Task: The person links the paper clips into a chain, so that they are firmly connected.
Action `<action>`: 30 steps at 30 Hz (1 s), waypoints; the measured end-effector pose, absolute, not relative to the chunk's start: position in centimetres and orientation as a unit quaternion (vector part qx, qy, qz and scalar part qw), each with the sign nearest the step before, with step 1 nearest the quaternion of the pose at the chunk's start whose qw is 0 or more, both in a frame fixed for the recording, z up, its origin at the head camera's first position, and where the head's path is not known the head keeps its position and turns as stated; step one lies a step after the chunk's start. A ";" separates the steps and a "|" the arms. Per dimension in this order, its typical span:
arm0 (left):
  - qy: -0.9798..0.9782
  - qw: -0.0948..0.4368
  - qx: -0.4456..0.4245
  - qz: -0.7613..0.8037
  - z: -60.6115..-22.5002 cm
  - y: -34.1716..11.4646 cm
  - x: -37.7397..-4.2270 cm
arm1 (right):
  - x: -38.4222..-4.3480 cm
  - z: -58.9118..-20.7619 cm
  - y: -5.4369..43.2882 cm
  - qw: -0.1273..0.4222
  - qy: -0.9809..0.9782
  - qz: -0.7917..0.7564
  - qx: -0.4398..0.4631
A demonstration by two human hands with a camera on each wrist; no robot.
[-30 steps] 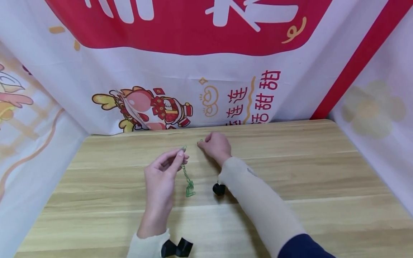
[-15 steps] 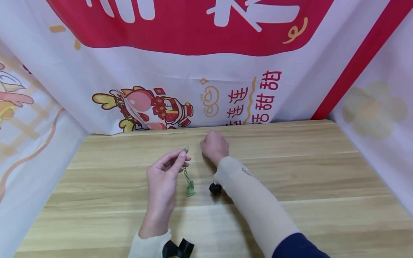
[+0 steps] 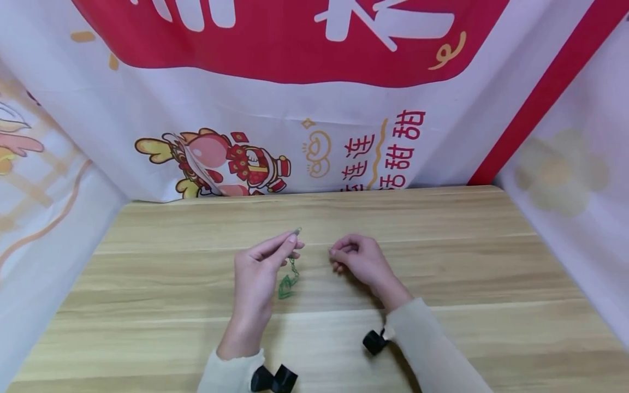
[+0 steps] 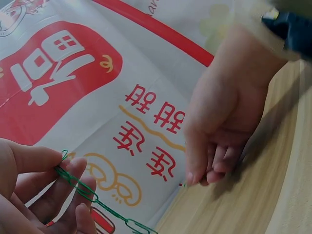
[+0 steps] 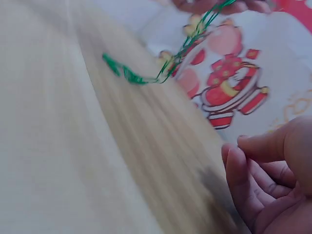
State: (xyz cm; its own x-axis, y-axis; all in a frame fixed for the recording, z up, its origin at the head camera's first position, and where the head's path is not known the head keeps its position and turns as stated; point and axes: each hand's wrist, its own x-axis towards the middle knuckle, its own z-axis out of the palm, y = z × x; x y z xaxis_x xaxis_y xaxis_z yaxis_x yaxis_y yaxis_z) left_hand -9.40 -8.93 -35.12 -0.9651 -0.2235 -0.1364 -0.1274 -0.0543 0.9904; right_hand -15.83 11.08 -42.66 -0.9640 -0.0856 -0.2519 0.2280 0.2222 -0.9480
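Note:
My left hand pinches the upper end of a chain of green paper clips between thumb and forefinger. The chain hangs down, its lower links bunched on or just above the wooden table. In the left wrist view the linked paper clips run across the fingers. To the right, my right hand is raised over the table with thumb and forefinger pinched together. Only a sliver of a paper clip shows at those fingertips; the rest is hidden. A gap separates the two hands.
The wooden table reaches back to a white cloth backdrop with red and cartoon prints. Side cloths stand left and right. Black camera pieces are worn at both wrists.
My right hand has come back from the table's far part toward me and slightly right, lifting with its pinch. My left hand has shifted a little right, and the chain swings below it.

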 end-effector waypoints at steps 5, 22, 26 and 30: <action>-0.689 0.032 0.122 -0.714 -35.5 -8.6 -9.4 | -13.5 -42.1 12.2 0.129 0.707 -0.692 0.069; -0.701 0.025 0.090 -0.707 -35.8 -7.3 -9.3 | -11.9 -38.3 13.4 0.080 0.669 -0.739 0.028; -0.703 0.020 0.088 -0.706 -36.0 -6.9 -9.3 | -11.9 -38.1 13.5 0.076 0.652 -0.754 0.018; -0.703 0.016 0.081 -0.706 -36.0 -6.8 -9.3 | -12.1 -38.0 13.2 0.062 0.637 -0.769 0.003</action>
